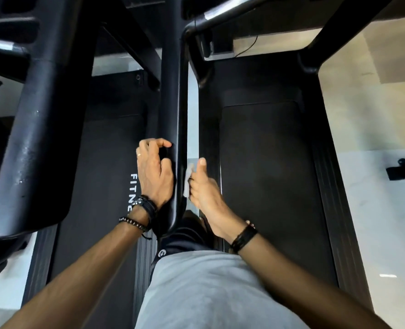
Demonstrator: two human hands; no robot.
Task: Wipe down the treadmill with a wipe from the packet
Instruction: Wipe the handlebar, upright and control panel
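Two hands work one treadmill handrail, with one wipe between them.

The left hand curls its fingers around the black handrail from the left side. The right hand pinches a white wipe and presses it against the rail's right side, thumb raised. Two treadmill belts show: the left belt with white lettering and the right belt. Both wrists carry dark bracelets.

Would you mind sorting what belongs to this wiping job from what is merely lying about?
In use: wipe, right hand, left hand, treadmill handrail.
Lying about: second treadmill, black strap on the floor, cable.
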